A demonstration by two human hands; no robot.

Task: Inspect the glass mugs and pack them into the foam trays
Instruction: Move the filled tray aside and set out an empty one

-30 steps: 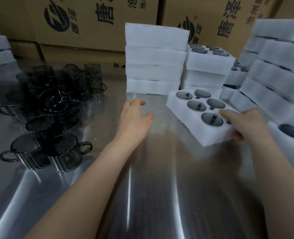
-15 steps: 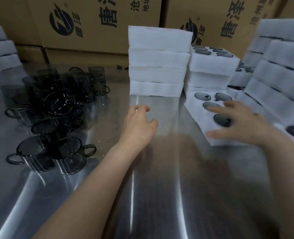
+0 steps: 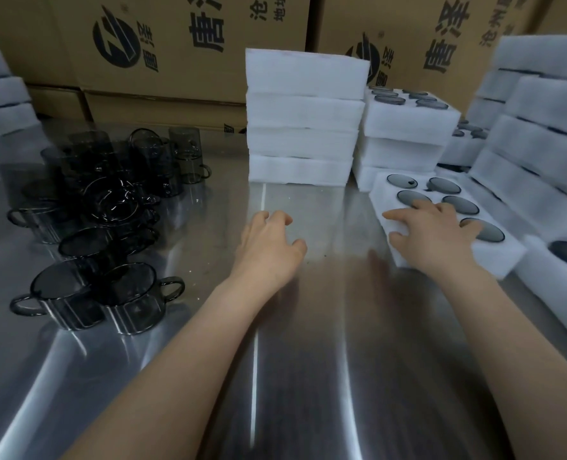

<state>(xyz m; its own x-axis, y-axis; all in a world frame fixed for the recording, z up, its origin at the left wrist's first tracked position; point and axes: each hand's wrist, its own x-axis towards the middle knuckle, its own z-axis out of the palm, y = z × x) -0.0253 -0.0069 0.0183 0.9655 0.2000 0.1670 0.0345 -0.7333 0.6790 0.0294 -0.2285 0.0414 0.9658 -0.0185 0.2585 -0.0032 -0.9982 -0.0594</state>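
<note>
Filled foam tray lay at the right of the desk, dark mug rims showing in its pockets, just in front of stacked trays. Loose glass mugs stood clustered at the desk's left, well apart from it.

Step judged: sliding this tray clear of the work area. Recommended: keep it flat on the desk, bear on foam rather than glass rims, and push evenly so nothing lifts out.

Right hand rested palm-down on the tray's near corner, fingers straight and spread, gripping nothing. Left hand hovered over bare desk, fingers loosely curled, empty.
</note>
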